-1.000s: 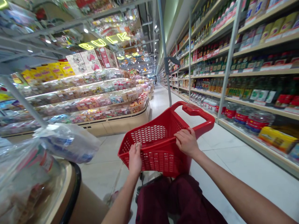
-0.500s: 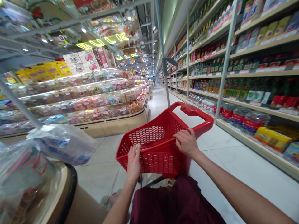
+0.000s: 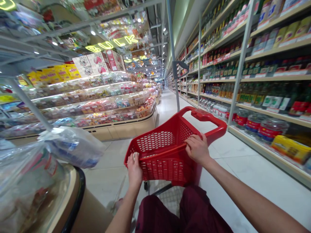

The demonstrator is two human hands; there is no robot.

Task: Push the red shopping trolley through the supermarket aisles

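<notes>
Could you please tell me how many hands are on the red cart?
2: the left hand on the near rim, far from the handle; the right hand farther along that rim, nearer the handle.

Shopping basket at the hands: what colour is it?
The shopping basket is red, clearest in the head view.

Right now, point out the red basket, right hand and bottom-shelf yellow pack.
Red basket (image 3: pixel 165 168), head view: near side wall.
Right hand (image 3: pixel 198 149), head view: back of it.
Yellow pack (image 3: pixel 291 147), head view: printed front.

The head camera looks forward and down on the nearby hands (image 3: pixel 198 150).
</notes>
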